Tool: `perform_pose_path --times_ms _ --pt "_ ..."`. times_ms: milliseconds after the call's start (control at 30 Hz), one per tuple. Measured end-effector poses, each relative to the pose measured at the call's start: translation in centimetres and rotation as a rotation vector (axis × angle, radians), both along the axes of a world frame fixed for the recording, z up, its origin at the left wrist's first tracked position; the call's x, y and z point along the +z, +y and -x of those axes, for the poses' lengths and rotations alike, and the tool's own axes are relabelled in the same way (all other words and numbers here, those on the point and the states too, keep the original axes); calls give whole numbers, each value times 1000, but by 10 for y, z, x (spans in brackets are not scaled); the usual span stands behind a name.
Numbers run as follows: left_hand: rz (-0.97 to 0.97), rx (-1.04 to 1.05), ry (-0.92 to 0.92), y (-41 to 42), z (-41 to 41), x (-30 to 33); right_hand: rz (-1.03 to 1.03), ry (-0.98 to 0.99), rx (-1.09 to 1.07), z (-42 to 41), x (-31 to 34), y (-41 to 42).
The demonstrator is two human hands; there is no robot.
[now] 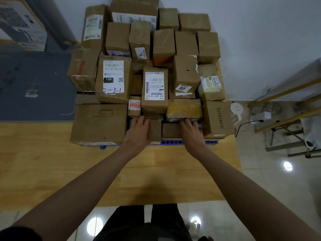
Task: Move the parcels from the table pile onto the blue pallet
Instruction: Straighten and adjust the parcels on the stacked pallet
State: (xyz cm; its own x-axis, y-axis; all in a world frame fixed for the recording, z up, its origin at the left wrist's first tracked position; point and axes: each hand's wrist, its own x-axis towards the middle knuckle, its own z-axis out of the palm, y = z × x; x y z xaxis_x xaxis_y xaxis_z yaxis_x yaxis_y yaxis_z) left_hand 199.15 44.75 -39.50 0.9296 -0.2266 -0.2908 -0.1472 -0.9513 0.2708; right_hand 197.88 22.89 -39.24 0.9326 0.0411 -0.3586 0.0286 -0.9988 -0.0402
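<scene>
Several brown cardboard parcels are stacked on the blue pallet (171, 142), whose perforated edge shows under the front row. My left hand (139, 130) lies against the left side of a small brown box (155, 130) in the front row, fingers stretched forward towards a red-labelled little parcel (134, 106). My right hand (190, 130) rests on a flat brown box (171, 130), its fingertips touching the lower edge of a yellow-taped parcel (184, 107). Neither thumb is visible.
The pallet sits on a wooden table (156, 171). A large box (99, 123) fills the front left and a "loveixcc" box (218, 120) the front right. A dark mat (34, 84) lies left; a metal frame (286, 129) and cables stand on the tiled floor right.
</scene>
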Motion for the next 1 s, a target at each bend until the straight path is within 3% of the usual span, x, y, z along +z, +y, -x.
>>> perform_pose_path --times_ms 1000 --pt "35 33 14 -9 2 -1 -10 -29 -5 12 4 0"
